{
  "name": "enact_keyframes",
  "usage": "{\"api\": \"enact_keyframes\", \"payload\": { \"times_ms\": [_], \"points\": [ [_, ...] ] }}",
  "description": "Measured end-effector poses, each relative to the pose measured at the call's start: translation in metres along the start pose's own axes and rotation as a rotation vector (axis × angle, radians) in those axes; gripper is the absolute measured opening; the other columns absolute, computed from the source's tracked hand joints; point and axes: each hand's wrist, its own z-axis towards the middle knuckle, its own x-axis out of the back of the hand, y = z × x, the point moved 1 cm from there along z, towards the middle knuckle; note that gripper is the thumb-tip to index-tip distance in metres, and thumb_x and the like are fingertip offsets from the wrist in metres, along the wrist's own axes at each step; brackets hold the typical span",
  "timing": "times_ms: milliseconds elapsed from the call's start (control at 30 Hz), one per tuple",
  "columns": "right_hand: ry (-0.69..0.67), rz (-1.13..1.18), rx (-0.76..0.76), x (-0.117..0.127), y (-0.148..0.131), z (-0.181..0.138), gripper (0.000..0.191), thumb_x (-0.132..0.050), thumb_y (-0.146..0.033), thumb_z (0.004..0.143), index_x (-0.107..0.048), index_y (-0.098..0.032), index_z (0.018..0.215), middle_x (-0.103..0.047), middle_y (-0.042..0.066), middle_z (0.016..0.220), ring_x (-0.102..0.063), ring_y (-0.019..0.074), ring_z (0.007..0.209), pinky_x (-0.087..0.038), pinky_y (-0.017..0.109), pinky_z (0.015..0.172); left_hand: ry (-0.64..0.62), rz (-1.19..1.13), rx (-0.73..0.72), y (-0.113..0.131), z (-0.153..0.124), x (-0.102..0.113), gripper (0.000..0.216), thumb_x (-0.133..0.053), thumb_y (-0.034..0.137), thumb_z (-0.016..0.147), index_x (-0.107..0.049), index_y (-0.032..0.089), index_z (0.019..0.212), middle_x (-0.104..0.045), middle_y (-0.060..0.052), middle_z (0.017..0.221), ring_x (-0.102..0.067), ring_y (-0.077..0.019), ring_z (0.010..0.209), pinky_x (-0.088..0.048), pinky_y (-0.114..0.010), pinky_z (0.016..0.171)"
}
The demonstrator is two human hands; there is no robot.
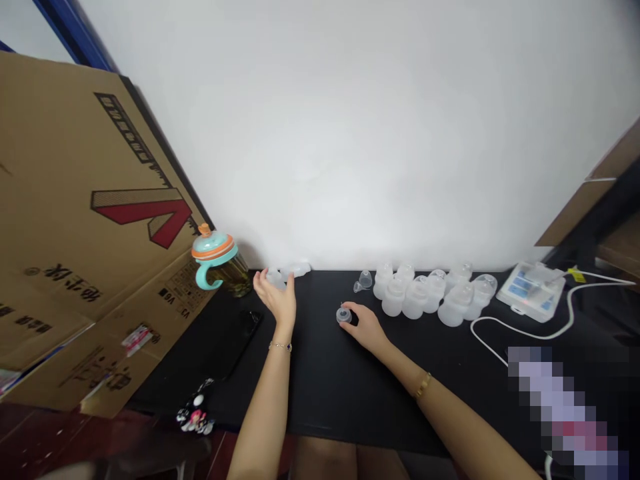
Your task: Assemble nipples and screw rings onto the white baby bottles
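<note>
Fingertips of the right hand (364, 325) pinch a small clear plastic valve cap (343, 315) at frame centre, while the left hand (277, 293) curls around a translucent bottle part (275, 277) — mid-assembly, seemingly. Joining them calls for alignment. Frosted bottles (435, 293) cluster right.

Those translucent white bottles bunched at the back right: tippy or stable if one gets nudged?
The translucent bottles look empty, so probably light and easy to shove. Their squat, wide bases suggest they slide before tipping. Packed touching, a nudge likely shifts neighbours too.
</note>
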Motion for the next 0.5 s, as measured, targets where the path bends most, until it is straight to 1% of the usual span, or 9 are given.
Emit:
{"api": "enact_keyframes", "payload": {
  "times_ms": [33,133,233,367,500],
  "points": [
    [-0.001,-0.003,-0.006,0.000,0.001,0.000,0.043,-0.073,-0.019,0.077,-0.071,-0.022,0.120,-0.074,0.010,0.123,-0.068,0.0303,0.116,-0.050,0.047,0.105,-0.005,0.030,0.049,-0.009,0.004,-0.001,0.068,-0.076,0.040,0.083,-0.047,0.018,0.140,-0.040,-0.021,0.153,-0.036,-0.0353,0.148,-0.030,-0.050,0.121],
    [0.000,-0.004,-0.014,0.000,0.005,0.002,0.045,-0.070,-0.018,0.078,-0.070,-0.021,0.123,-0.073,0.010,0.126,-0.067,0.0299,0.118,-0.049,0.048,0.107,-0.045,0.095,0.197,-0.033,0.015,-0.004,0.079,-0.080,0.039,0.077,-0.043,0.016,0.143,-0.043,-0.023,0.151,-0.038,-0.0373,0.147,-0.032,-0.052,0.120],
    [-0.002,-0.002,-0.022,-0.001,0.007,0.003,0.046,-0.068,-0.018,0.080,-0.069,-0.020,0.126,-0.071,0.011,0.129,-0.066,0.0297,0.121,-0.047,0.048,0.109,-0.118,0.123,0.313,-0.047,0.021,-0.007,0.083,-0.083,0.040,0.073,-0.045,0.013,0.143,-0.047,-0.025,0.149,-0.039,-0.0377,0.146,-0.033,-0.050,0.120],
    [0.000,-0.002,-0.032,-0.002,0.009,0.002,0.052,-0.067,-0.018,0.079,-0.066,-0.021,0.131,-0.070,0.011,0.132,-0.065,0.0293,0.122,-0.047,0.048,0.111,-0.198,0.131,0.379,-0.055,0.023,-0.011,0.079,-0.083,0.041,0.072,-0.049,0.013,0.138,-0.052,-0.024,0.146,-0.042,-0.0356,0.145,-0.034,-0.046,0.119],
    [0.008,0.002,-0.030,-0.003,0.010,0.002,0.053,-0.068,-0.019,0.078,-0.066,-0.021,0.131,-0.069,0.011,0.132,-0.064,0.0303,0.124,-0.046,0.048,0.112,-0.182,0.067,0.388,-0.061,0.025,-0.013,0.076,-0.084,0.039,0.069,-0.051,0.016,0.134,-0.053,-0.023,0.143,-0.044,-0.0367,0.143,-0.034,-0.046,0.117]
  ]
}}
